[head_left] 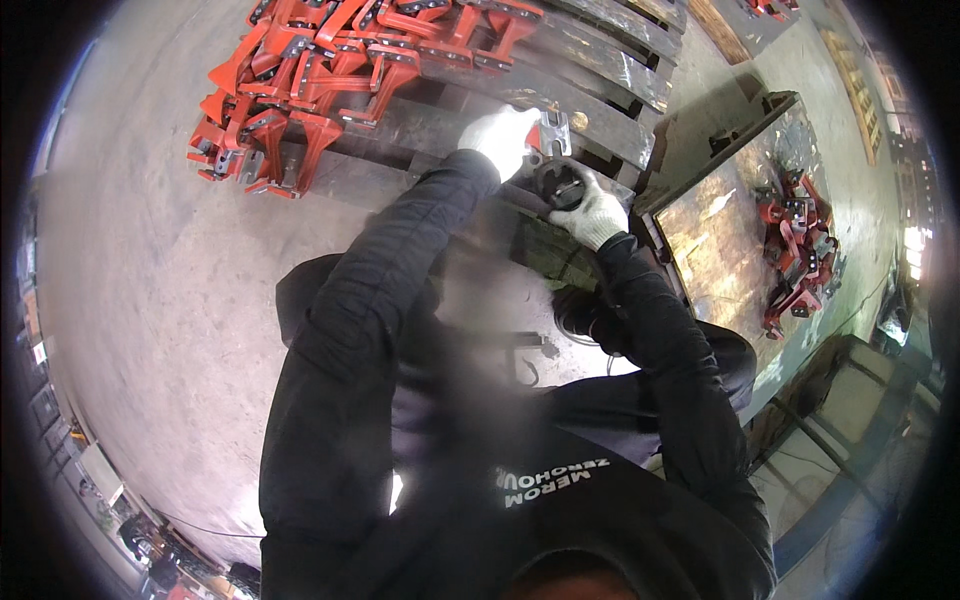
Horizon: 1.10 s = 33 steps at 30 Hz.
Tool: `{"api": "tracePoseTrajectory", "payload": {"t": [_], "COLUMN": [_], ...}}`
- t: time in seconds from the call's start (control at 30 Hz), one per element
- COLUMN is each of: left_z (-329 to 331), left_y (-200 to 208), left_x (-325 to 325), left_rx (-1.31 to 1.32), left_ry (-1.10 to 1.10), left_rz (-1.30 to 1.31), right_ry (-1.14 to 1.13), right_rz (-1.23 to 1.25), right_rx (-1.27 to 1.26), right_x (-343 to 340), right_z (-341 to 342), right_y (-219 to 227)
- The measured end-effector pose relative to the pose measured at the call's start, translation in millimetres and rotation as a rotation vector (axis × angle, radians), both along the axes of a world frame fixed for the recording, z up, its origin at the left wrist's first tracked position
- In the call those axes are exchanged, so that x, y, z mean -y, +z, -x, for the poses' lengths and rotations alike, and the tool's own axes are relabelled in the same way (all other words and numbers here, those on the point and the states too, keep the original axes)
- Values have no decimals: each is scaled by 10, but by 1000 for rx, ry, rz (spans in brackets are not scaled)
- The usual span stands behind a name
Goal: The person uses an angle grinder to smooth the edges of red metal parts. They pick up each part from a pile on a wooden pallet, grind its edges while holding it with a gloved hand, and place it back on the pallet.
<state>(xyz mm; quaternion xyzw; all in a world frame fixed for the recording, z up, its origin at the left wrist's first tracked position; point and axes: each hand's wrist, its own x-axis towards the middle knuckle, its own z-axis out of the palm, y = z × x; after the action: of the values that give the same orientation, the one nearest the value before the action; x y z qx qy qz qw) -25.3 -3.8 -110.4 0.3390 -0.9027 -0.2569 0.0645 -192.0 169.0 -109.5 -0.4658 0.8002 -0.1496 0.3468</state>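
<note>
My left hand (497, 142), in a white glove washed out by glare, grips a red metal bracket (535, 137) near the pallet's front edge. The bracket's bare silver end (555, 133) points away to the right of my fingers. My right hand (594, 213), also gloved in white, is wrapped round a dark, round hand tool (560, 186) that looks like a grinder. It is held close against the bracket's near side; whether they touch I cannot tell. Left of my left hand, many similar red brackets (330, 65) lie heaped on the dark slatted pallet (590, 60).
To the right stands a low, wood-topped surface (700, 225) with raised edges, bearing a second heap of red brackets (800, 245). A thin cable (610, 362) runs by my legs. Another pallet (850, 90) lies far right. Grey concrete floor (180, 300) spreads left.
</note>
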Motion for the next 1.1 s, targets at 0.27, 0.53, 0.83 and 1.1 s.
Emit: {"api": "tracePoseTrajectory", "payload": {"t": [0.27,0.53,0.83,1.1], "left_z": [-14,11,1,-5], "left_y": [199,196,124,96], "left_x": [-27,7,22,16], "left_rx": [35,24,32,2], "left_ry": [-7,-14,-3,3], "left_rz": [-36,-35,-26,-12], "right_ry": [-116,-155,-70,-112], "right_rz": [59,123,92,84], "right_rx": [-59,223,45,23], "right_x": [-49,-85,175,336], "right_z": [22,144,103,226], "right_y": [-204,-676,-378,-809]}}
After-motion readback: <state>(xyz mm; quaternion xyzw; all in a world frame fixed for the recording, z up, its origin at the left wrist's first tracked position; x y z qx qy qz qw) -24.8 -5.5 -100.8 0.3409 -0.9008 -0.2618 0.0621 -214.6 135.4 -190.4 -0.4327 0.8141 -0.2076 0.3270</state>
